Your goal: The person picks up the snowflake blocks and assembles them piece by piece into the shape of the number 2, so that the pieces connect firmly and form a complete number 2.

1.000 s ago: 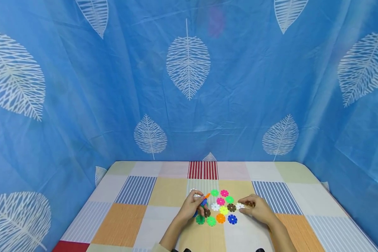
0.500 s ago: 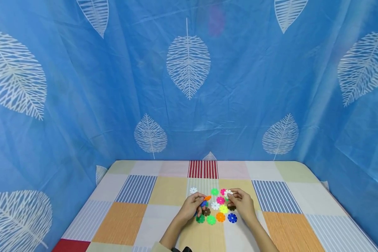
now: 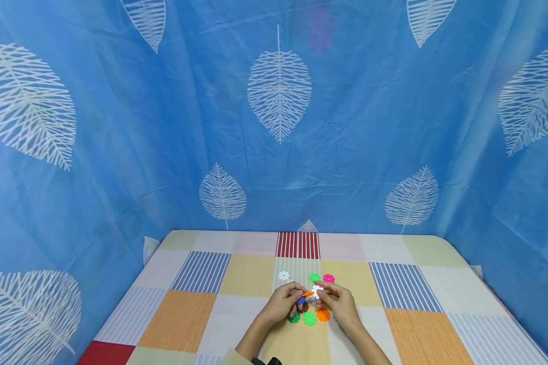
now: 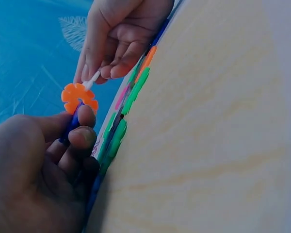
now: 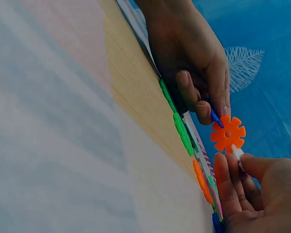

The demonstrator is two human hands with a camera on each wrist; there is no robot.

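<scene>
My left hand (image 3: 280, 304) pinches a blue notched disc (image 4: 71, 127), which is joined to an orange flower-shaped disc (image 5: 228, 134) standing crosswise to it. Between thumb and fingertips, my right hand (image 3: 340, 304) pinches a white notched disc (image 3: 317, 291). In both wrist views the white disc's edge meets the orange disc's rim, on the side opposite the blue one. Both hands are close together above the loose discs, and fingers cover much of the blue and white pieces.
Under and around the hands lie several loose discs: a white one (image 3: 283, 275), a pink one (image 3: 329, 278), an orange one (image 3: 322, 315) and a light green one (image 3: 309, 318). A patchwork cloth (image 3: 201, 324) covers the table. Blue leaf-patterned curtains (image 3: 347, 126) surround it.
The right hand has lifted the white disc from the right side of the loose discs and carried it left to the orange disc. The left hand has moved slightly right, still holding the blue disc.
</scene>
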